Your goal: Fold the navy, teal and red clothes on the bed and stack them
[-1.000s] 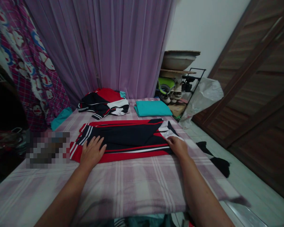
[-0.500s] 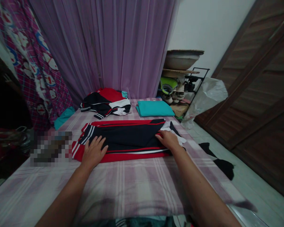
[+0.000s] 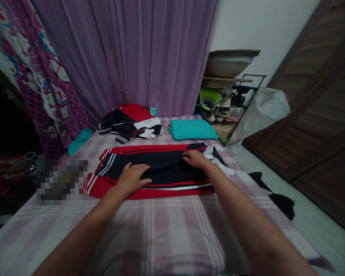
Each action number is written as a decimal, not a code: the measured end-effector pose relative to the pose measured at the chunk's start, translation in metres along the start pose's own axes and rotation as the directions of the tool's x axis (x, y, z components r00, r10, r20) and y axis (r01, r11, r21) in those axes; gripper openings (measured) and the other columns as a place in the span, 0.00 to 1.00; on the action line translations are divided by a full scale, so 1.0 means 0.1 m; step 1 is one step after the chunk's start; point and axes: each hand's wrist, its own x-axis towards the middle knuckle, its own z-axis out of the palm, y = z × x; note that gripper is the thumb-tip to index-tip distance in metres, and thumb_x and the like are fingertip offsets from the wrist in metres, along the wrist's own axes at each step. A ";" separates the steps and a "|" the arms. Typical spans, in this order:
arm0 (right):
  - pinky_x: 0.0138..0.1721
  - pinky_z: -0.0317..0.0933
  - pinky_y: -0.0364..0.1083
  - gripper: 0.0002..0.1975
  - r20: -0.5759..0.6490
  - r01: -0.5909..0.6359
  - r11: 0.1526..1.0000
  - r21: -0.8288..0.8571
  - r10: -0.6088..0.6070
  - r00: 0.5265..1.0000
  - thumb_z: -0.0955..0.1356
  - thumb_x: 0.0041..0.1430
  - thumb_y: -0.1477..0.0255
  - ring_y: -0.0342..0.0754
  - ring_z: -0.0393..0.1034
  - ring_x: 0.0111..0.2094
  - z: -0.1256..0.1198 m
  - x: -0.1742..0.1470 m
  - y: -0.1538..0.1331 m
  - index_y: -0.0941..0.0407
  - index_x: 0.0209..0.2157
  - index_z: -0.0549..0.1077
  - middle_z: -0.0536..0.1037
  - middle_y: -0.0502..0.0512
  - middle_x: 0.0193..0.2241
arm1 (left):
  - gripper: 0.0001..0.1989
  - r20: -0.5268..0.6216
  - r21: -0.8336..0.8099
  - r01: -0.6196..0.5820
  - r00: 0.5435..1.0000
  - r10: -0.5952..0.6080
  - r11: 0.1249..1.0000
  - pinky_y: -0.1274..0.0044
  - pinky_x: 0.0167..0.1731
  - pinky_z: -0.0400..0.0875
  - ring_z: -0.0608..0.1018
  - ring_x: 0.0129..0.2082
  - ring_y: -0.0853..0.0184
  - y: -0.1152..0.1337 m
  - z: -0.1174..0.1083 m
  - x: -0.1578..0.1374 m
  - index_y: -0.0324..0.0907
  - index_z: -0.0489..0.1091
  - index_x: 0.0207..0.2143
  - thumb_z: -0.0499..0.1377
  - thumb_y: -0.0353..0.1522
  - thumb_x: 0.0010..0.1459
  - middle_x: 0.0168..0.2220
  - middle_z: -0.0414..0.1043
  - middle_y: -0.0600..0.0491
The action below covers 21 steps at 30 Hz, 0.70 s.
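Note:
A folded navy and red track jacket (image 3: 163, 165) with white stripes lies on the bed, its striped hem and cuffs toward the left and a white part at the right end. My left hand (image 3: 132, 178) rests open on the jacket's left half, fingers spread and pointing right. On the right half, my right hand (image 3: 196, 158) touches the navy cloth, fingers slightly bent and fingertips pointing left. A shallow crease runs through the cloth between both hands.
Behind the jacket lie a crumpled red, navy and white garment (image 3: 132, 122) and a folded turquoise cloth (image 3: 193, 129). A plaid sheet (image 3: 172, 230) covers the bed. Purple curtains (image 3: 138, 57) hang behind. A shoe rack (image 3: 244, 82) and a plastic bag (image 3: 266, 111) stand right, near wooden doors (image 3: 313, 99).
My left hand has slid right, from the striped hem toward the jacket's middle. My right hand has moved left, away from the white end. The view has shifted slightly; the jacket stays in place.

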 end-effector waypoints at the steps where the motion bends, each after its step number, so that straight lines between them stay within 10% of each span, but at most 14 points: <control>1: 0.44 0.63 0.43 0.15 -0.006 -0.009 1.000 0.011 0.009 1.000 0.63 0.64 0.69 0.50 0.74 0.45 -0.02 0.07 0.02 0.54 0.46 0.79 0.81 0.55 0.44 | 0.26 0.002 0.014 -0.003 1.000 0.003 1.000 0.58 0.63 0.54 0.71 0.59 0.58 -0.02 0.01 0.03 0.50 0.66 0.59 0.56 0.45 0.60 0.59 0.70 0.50; 6: 0.47 0.62 0.44 0.17 -0.121 -0.077 0.995 0.058 0.083 0.989 0.61 0.67 0.66 0.51 0.73 0.48 -0.04 0.44 0.07 0.56 0.47 0.78 0.81 0.59 0.46 | 0.19 -0.068 0.090 0.155 0.987 -0.149 0.984 0.70 0.50 0.69 0.77 0.51 0.59 -0.29 -0.16 0.27 0.49 0.71 0.54 0.51 0.37 0.63 0.51 0.77 0.51; 13: 0.54 0.60 0.44 0.23 -0.241 -0.088 0.987 0.137 0.119 0.963 0.63 0.64 0.72 0.48 0.67 0.56 -0.08 0.52 0.19 0.54 0.60 0.68 0.72 0.55 0.58 | 0.22 -0.213 0.009 0.526 0.832 -0.512 0.850 0.65 0.46 0.71 0.76 0.51 0.52 -0.51 -0.58 0.90 0.44 0.67 0.57 0.50 0.35 0.62 0.54 0.74 0.44; 18: 0.44 0.63 0.44 0.15 -0.021 -0.131 0.988 0.086 0.133 0.991 0.64 0.63 0.67 0.51 0.74 0.46 -0.12 0.03 0.55 0.52 0.46 0.79 0.81 0.54 0.45 | 0.27 -0.364 0.174 0.174 0.926 -0.101 0.969 0.62 0.58 0.61 0.66 0.62 0.52 -0.33 -0.39 0.82 0.38 0.63 0.61 0.53 0.29 0.59 0.63 0.62 0.40; 21: 0.36 0.61 0.43 0.17 0.167 -0.146 0.988 0.042 0.137 0.976 0.63 0.64 0.62 0.51 0.75 0.39 -0.11 -0.28 0.71 0.54 0.40 0.81 0.83 0.56 0.38 | 0.19 -0.238 0.203 -0.062 0.965 0.110 0.977 0.64 0.56 0.62 0.71 0.56 0.56 -0.18 -0.24 0.63 0.42 0.70 0.55 0.53 0.33 0.62 0.56 0.72 0.44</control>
